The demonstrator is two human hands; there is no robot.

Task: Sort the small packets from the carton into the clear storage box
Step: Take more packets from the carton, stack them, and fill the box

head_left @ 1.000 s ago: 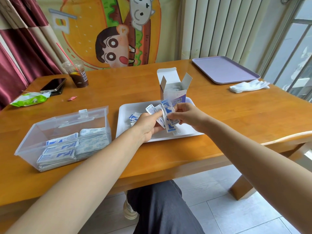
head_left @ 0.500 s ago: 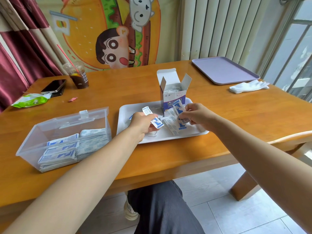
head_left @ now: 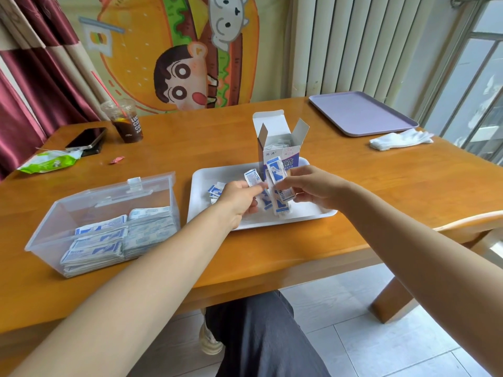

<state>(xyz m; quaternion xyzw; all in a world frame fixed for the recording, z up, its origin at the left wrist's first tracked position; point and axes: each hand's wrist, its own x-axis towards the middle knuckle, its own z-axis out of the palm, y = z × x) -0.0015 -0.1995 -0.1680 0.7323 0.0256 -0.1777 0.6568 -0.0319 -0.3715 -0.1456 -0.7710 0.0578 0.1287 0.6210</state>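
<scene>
Both hands are up over the white rectangular plastic tray, which sits by the middle of the front edge of the orange-brown wooden table. The left hand pinches one small blue-and-white paper packet between thumb and fingertips, with its top end poking up. The right hand has its fingers curled round a loose bunch of blue-and-white packets. Several hang down toward the tray and one sticks up in front of the carton. The fingertips of the two hands almost meet, and the single packet sits just beside the bunch. I can't tell whether they touch.

At the tray's far edge the tall white-and-purple cardboard carton stands upright with its flaps open, and more wrapped pieces show inside. A few loose packets lie on the tray's left side, partly hidden by the left hand.

Toward the table's front left corner sits the clear plastic storage box, open at the top. Inside are neat stacks of packets, pressed toward its near right side.

Over at the far right corner lies a flat lilac tray, with a pair of white gloves just beside it near the right edge. Toward the far left corner there's a clear plastic cup of dark drink and a black phone. A crumpled green wrapper lies at the left edge, and a tiny red scrap is close by.
</scene>
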